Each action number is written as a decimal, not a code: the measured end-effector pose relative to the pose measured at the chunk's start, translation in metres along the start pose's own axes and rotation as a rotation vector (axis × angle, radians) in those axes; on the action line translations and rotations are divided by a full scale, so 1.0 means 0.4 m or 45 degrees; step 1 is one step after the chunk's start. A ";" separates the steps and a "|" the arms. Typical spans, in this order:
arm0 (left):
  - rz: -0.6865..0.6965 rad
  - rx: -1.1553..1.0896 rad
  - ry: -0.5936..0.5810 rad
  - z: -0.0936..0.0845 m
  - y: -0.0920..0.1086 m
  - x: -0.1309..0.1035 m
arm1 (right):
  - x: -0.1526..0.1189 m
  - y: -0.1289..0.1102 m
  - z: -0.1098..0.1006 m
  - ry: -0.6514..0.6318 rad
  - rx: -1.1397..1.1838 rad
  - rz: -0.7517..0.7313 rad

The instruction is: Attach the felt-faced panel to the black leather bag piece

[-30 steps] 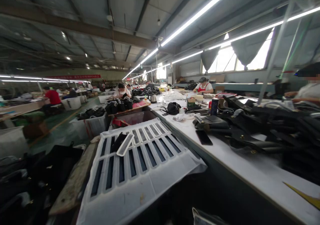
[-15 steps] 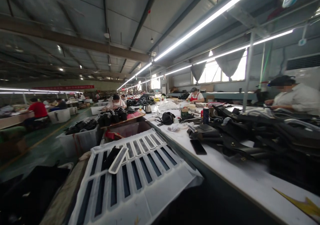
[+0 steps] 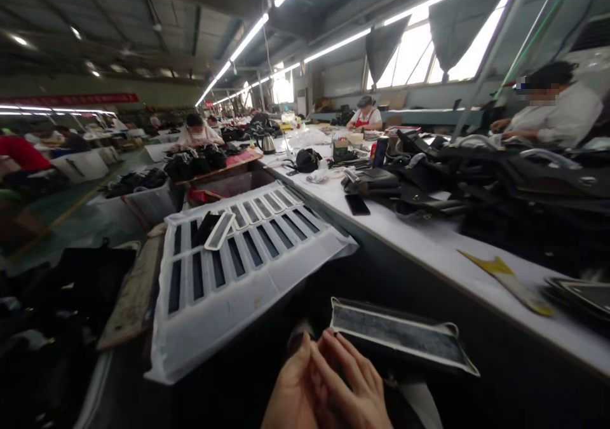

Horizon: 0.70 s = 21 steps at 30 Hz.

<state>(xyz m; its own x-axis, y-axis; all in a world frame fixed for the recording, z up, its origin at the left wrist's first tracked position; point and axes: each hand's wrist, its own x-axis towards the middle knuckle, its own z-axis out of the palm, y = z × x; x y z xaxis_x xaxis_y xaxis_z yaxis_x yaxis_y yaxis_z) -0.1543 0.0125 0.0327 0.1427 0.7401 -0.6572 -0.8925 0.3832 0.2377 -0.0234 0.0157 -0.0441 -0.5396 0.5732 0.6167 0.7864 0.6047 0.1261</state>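
Note:
My left hand point(image 3: 291, 388) and my right hand point(image 3: 350, 378) are together at the bottom centre, fingers bent and fingertips pressed together. Whatever may be between them is too small to make out. Just beyond and right of the fingertips lies a dark rectangular piece with a pale border point(image 3: 400, 337), over a black item low in the view. To the left, a white sheet point(image 3: 286, 273) carries rows of dark strips with pale frames. One loose pale-framed strip point(image 3: 220, 231) lies slanted on top, beside a black piece point(image 3: 206, 227).
The long white table point(image 3: 410, 245) on the right bears a phone point(image 3: 358, 204), a yellow-ended tool point(image 3: 505, 279) and piled black bags point(image 3: 543, 187). Black items point(image 3: 71, 302) fill the lower left. Several people sit farther off, one at the right point(image 3: 553, 108).
Both hands have come into view at the bottom, with the pale-bordered piece beside them. The view has tilted down and turned right, bringing the yellow-ended tool fully into sight.

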 end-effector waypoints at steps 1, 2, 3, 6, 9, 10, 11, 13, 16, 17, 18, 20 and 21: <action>0.014 -0.041 0.038 0.008 0.000 0.000 | 0.002 0.004 -0.013 -0.044 0.048 -0.016; 0.028 -0.061 0.068 0.016 0.000 -0.001 | 0.007 0.009 -0.023 -0.053 0.078 -0.028; 0.037 -0.054 0.090 0.022 0.000 -0.003 | 0.013 0.015 -0.029 -0.048 0.094 -0.037; 0.116 0.030 0.120 0.019 0.001 -0.004 | 0.027 0.024 -0.032 0.001 0.090 -0.042; 0.228 0.165 0.078 -0.016 0.006 0.012 | 0.033 0.026 -0.030 0.070 0.069 -0.017; 0.259 0.221 0.039 -0.030 0.009 0.019 | 0.035 0.026 -0.032 0.079 0.065 0.002; 0.289 0.283 -0.005 -0.043 0.011 0.026 | 0.037 0.027 -0.035 0.075 0.061 0.017; 0.372 0.429 -0.073 -0.064 0.015 0.035 | 0.043 0.030 -0.047 0.071 0.047 0.017; 0.516 0.626 -0.075 -0.074 0.020 0.037 | 0.053 0.036 -0.064 0.099 0.023 -0.009; 0.541 0.662 -0.060 -0.074 0.022 0.036 | 0.055 0.037 -0.068 0.106 0.017 -0.013; 0.546 0.680 -0.052 -0.075 0.024 0.034 | 0.055 0.036 -0.069 0.110 0.014 -0.021; 0.505 0.678 -0.060 -0.078 0.029 0.032 | 0.051 0.029 -0.067 0.114 0.016 -0.012; 0.462 0.664 -0.081 -0.081 0.032 0.033 | 0.047 0.023 -0.064 0.116 0.021 0.015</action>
<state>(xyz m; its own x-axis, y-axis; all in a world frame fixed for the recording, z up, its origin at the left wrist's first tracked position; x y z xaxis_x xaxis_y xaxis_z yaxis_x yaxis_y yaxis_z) -0.1776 0.0092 0.0039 -0.0904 0.8986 -0.4293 -0.5654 0.3086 0.7649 -0.0187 0.0178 -0.0114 -0.4998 0.5281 0.6865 0.7874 0.6072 0.1061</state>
